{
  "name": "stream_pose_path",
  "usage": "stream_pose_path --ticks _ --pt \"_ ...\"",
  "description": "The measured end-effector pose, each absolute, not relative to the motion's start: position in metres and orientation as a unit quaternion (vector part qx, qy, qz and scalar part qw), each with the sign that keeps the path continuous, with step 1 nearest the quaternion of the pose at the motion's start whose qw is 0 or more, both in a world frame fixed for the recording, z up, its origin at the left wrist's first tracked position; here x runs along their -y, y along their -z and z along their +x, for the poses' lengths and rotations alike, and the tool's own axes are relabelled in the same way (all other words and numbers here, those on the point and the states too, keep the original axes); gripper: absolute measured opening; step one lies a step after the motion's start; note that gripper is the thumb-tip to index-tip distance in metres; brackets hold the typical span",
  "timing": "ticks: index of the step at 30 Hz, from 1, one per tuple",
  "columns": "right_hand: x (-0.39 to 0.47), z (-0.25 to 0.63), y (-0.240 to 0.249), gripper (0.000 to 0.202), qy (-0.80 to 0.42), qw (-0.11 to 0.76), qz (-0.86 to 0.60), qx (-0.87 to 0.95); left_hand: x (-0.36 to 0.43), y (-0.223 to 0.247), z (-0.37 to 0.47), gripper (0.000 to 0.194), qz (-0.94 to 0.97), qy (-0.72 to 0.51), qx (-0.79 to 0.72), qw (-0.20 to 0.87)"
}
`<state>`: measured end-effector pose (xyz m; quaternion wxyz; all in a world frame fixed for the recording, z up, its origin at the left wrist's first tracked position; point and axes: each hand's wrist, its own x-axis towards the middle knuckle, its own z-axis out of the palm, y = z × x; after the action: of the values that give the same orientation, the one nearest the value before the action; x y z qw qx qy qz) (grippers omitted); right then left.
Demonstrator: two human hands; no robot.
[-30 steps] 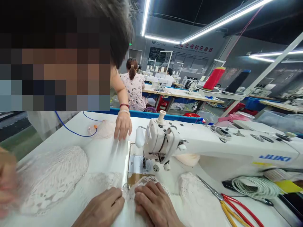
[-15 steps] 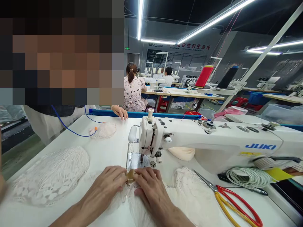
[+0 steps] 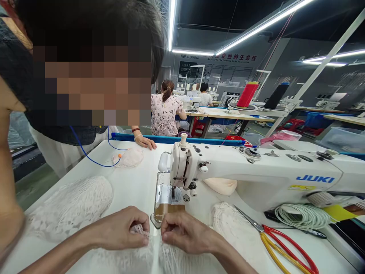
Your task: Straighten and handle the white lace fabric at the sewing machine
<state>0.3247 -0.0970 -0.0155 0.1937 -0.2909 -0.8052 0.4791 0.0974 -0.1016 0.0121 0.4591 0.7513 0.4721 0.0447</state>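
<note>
My left hand (image 3: 121, 230) and my right hand (image 3: 186, 232) pinch the near edge of a white lace piece (image 3: 159, 257) just in front of the needle plate (image 3: 167, 198) of a white JUKI sewing machine (image 3: 251, 173). Each hand grips the lace between thumb and fingers, a few centimetres apart. The presser foot (image 3: 173, 192) stands beyond my fingertips with nothing under it.
A pile of white lace (image 3: 71, 207) lies at left, another lace piece (image 3: 234, 224) at right. Red and yellow scissors (image 3: 281, 245) and a coil of white cord (image 3: 302, 217) lie at right. A person stands close at left, with a hand (image 3: 145, 141) on the far table edge beside a small lace bundle (image 3: 129, 158).
My hands drew back from the needle plate toward me and now pinch the lace edge. The other person's hand stays at the far table edge. The view shifted slightly.
</note>
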Motion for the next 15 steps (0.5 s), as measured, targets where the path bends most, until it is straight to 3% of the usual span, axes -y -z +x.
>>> stream_pose_path --ticks 11,15 --pt "0.112 0.319 0.011 0.008 -0.514 0.189 -0.290 0.784 0.131 -0.010 0.099 0.030 0.640 -0.091 -0.481 0.592" --pt "0.117 0.320 0.009 0.010 -0.511 0.192 -0.296 0.784 0.140 -0.011 0.095 0.032 0.669 -0.097 -0.502 0.539"
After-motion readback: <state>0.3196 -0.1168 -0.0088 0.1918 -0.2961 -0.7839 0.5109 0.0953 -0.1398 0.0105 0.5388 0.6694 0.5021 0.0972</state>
